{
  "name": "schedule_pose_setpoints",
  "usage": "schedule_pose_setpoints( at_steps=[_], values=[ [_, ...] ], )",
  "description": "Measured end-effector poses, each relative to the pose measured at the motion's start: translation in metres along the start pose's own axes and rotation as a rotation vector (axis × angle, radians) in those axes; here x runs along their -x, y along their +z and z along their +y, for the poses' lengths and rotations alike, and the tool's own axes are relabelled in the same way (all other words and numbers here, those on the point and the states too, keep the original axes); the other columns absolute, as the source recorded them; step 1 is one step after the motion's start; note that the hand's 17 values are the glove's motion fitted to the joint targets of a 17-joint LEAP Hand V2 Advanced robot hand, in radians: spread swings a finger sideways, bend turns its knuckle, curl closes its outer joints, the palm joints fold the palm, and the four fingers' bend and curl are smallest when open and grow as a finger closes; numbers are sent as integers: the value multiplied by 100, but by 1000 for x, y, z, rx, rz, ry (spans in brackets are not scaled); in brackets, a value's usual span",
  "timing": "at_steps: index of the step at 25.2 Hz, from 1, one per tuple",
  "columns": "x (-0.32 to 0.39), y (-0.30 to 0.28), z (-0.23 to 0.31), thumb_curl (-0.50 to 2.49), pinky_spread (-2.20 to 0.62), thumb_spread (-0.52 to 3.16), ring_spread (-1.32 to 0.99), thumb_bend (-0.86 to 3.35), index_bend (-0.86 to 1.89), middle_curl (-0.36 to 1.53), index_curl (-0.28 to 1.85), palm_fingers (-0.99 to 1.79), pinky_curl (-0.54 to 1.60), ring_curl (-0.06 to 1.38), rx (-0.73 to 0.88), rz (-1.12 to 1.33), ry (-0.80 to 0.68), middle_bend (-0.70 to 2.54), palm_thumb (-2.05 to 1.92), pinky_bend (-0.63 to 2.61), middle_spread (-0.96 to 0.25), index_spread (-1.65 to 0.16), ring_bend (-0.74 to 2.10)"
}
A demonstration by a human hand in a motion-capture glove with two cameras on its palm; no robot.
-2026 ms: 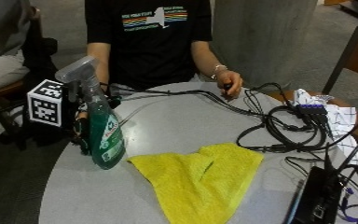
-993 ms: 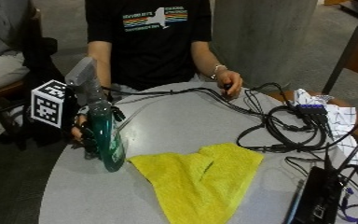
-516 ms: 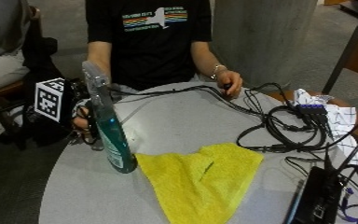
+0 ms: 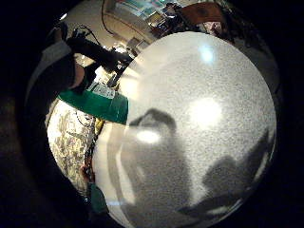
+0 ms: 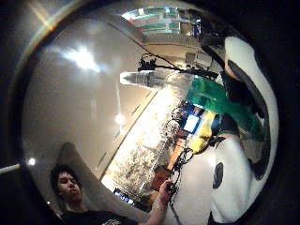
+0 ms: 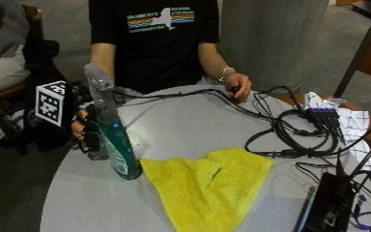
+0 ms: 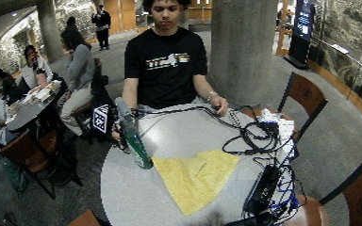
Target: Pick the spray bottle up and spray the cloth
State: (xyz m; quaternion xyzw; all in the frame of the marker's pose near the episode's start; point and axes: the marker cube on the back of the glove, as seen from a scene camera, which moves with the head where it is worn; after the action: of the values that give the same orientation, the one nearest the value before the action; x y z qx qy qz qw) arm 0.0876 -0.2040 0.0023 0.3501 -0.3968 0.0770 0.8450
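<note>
The black-gloved right hand (image 6: pixel 88 137) grips a tall green plastic spray bottle with a clear trigger head (image 6: pixel 111 140), fingers curled round its body, near the left edge of the round grey counter (image 6: pixel 185 128). The bottle stands upright, its base just beside the rumpled yellow cloth (image 6: pixel 211 183). The bare left hand (image 6: pixel 237 87) rests on black cables (image 6: pixel 288 130) across the counter, well apart.

Green spray bottle (image 6: pixel 116 145) tilted, base on the table; yellow cloth (image 6: pixel 208 187) spread just beside it.

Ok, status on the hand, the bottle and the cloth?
Gloved right hand grips spray bottle, upright by the table edge. Yellow cloth lies flat beside it, nothing between. Cables lie beyond the cloth.
</note>
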Motion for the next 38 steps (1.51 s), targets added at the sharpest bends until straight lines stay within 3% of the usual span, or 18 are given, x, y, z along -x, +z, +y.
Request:
schedule_pose_setpoints(
  at_steps=[6, 10, 25, 29, 38],
  values=[
    [-3, 2, -1, 56, 3, 67, -4, -7, 13, 50, 41, 57, 43, 45, 101, 14, 33, 24, 102, 54, -3, -25, 39],
    [-3, 6, -1, 52, 13, 75, 0, -6, 2, 48, 33, 45, 41, 41, 142, 19, 51, 22, 94, 56, 0, -29, 36],
    [-1, 37, -29, 45, 26, 89, 7, -3, 13, 44, 28, 40, 36, 32, 281, -14, 91, 23, 86, 52, 7, -32, 25],
    [-2, 52, -41, 44, 28, 88, 8, -3, 2, 43, 23, 38, 38, 33, 275, -67, 77, 24, 86, 60, 7, -35, 30],
    [-2, 79, -52, 41, 31, 82, 9, -4, 5, 43, 17, 39, 39, 35, 258, -134, 63, 25, 82, 69, 7, -38, 37]
  ],
)
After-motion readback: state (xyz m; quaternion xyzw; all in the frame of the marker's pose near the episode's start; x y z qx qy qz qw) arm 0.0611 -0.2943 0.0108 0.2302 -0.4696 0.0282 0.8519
